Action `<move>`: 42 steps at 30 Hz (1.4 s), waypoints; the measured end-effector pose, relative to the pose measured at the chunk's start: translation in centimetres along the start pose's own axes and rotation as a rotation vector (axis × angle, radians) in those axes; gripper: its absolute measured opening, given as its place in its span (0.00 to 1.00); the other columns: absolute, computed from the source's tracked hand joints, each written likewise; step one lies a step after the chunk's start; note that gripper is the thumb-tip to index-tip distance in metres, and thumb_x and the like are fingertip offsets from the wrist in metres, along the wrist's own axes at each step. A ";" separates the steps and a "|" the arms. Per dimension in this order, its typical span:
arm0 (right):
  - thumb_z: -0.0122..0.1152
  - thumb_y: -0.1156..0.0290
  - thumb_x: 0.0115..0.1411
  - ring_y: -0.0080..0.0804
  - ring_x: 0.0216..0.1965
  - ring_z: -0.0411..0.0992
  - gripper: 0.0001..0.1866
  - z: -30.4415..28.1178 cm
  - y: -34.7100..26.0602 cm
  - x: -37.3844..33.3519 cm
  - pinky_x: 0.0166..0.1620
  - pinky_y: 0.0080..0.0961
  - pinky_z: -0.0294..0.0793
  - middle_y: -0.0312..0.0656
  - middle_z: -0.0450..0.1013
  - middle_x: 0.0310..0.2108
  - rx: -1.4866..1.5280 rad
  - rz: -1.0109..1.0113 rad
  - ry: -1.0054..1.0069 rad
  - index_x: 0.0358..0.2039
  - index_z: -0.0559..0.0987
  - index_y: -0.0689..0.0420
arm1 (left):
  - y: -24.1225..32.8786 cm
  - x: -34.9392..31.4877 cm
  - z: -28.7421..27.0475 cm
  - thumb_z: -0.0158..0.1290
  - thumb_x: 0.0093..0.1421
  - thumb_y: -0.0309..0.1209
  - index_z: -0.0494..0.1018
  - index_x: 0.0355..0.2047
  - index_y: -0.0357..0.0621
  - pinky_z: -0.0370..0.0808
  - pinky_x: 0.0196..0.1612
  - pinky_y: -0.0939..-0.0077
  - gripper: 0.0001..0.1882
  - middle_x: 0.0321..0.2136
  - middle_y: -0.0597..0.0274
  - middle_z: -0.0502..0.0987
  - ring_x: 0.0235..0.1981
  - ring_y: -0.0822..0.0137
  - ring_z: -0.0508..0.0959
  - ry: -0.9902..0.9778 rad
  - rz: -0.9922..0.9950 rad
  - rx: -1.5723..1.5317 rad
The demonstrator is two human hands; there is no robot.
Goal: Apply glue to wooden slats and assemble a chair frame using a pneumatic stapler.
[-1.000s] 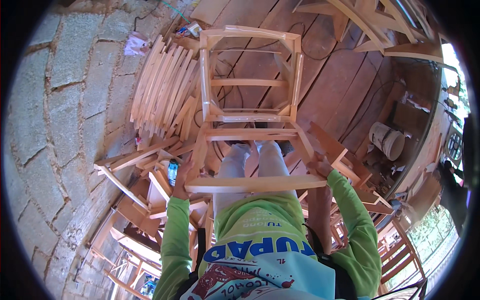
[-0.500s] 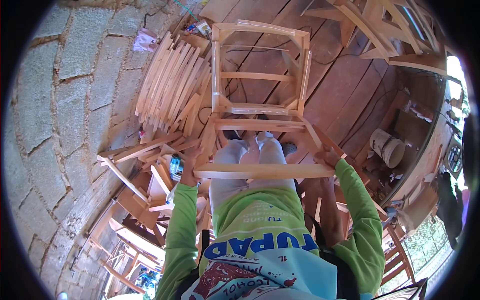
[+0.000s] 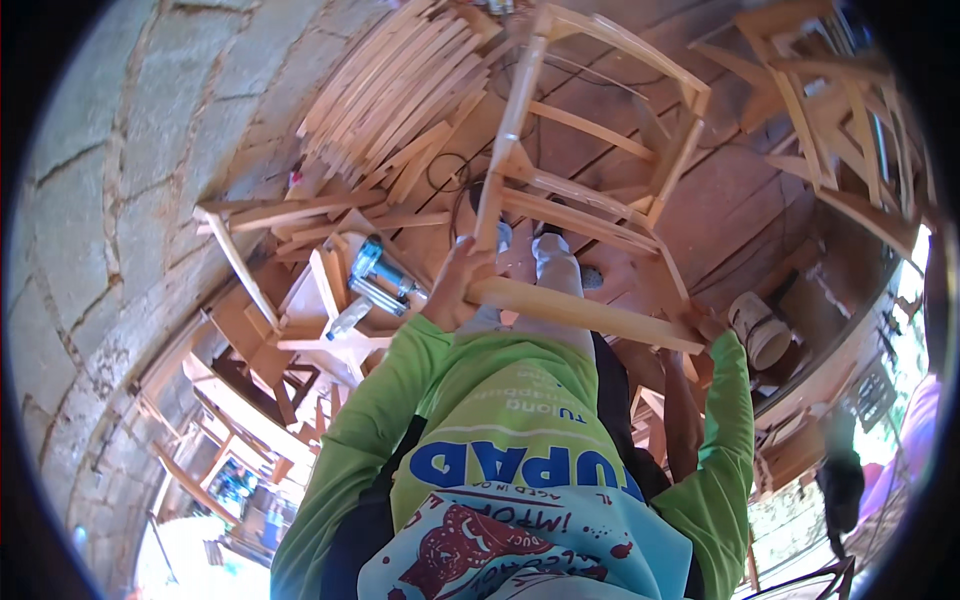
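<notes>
A pale wooden chair frame (image 3: 580,305) spans the space in front of me, its seat-like square and crosspieces reaching away over the floor. My left hand (image 3: 462,280) is closed round its left side, by the end of the near rail. At the rail's other end my right hand (image 3: 705,326) grips the frame's right corner, its fingers partly hidden. Left of my left hand, a teal and silver power tool (image 3: 375,272), perhaps a nail gun, lies on a wooden surface among pieces of wood.
Many wood strips (image 3: 390,90) are stacked by the block wall (image 3: 90,210). Wooden chair parts (image 3: 830,110) stand at far right. A white bucket (image 3: 762,335) lies beyond my right hand. A bare limb (image 3: 682,410) shows beside my right sleeve; whose it is I cannot tell.
The chair frame has turned clockwise in view, its far end swinging right, with both hands still on it. My left hand has shifted right and up; the whole view has also turned.
</notes>
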State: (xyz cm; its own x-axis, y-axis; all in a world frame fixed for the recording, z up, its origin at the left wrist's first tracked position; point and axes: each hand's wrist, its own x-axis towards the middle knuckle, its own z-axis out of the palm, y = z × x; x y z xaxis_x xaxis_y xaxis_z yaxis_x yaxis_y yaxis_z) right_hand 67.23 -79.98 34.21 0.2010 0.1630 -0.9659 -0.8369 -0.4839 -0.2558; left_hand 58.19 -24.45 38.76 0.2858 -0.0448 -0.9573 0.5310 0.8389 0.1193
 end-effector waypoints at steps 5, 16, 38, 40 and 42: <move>0.63 0.64 0.65 0.29 0.43 0.77 0.21 0.7 -1.0 -3.1 0.36 0.37 0.84 0.33 0.76 0.40 0.023 0.127 0.101 0.58 0.74 0.49 | -0.5 -0.1 0.0 0.61 0.59 0.25 0.48 0.68 0.49 0.81 0.35 0.58 0.42 0.33 0.54 0.74 0.33 0.57 0.80 -0.082 0.081 -0.124; 0.60 0.57 0.63 0.34 0.30 0.80 0.20 0.8 1.8 -1.8 0.25 0.39 0.82 0.38 0.80 0.37 -0.371 0.157 0.541 0.54 0.81 0.50 | -1.4 0.7 -0.3 0.59 0.57 0.20 0.47 0.68 0.50 0.79 0.30 0.61 0.44 0.37 0.52 0.72 0.27 0.58 0.77 0.016 0.091 -0.284; 0.57 0.67 0.62 0.31 0.16 0.75 0.14 -2.0 4.4 0.3 0.16 0.30 0.73 0.41 0.79 0.24 -0.391 -0.093 0.631 0.42 0.86 0.58 | -0.3 0.0 3.2 0.58 0.53 0.17 0.48 0.68 0.48 0.78 0.30 0.58 0.45 0.33 0.52 0.74 0.28 0.57 0.77 0.046 0.091 -0.301; 0.56 0.67 0.62 0.30 0.16 0.74 0.15 -2.1 4.1 -0.2 0.16 0.29 0.72 0.41 0.79 0.24 -0.347 -0.075 0.518 0.43 0.86 0.58 | -0.3 0.0 3.3 0.57 0.53 0.16 0.49 0.67 0.48 0.78 0.30 0.58 0.44 0.32 0.53 0.73 0.27 0.58 0.77 0.072 0.072 -0.243; 0.56 0.67 0.62 0.30 0.16 0.74 0.16 -1.8 3.7 -0.4 0.15 0.29 0.70 0.41 0.79 0.24 -0.332 -0.006 0.472 0.44 0.86 0.58 | -0.1 0.1 3.4 0.55 0.53 0.16 0.46 0.68 0.47 0.76 0.26 0.60 0.45 0.29 0.53 0.72 0.23 0.59 0.76 0.044 0.087 -0.281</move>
State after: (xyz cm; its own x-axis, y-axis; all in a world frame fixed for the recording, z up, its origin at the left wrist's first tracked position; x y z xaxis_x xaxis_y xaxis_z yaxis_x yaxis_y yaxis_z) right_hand 64.97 -83.36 33.60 0.4743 -0.1975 -0.8579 -0.6454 -0.7408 -0.1863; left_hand 60.90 -26.36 39.55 0.2828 0.0521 -0.9578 0.2628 0.9561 0.1296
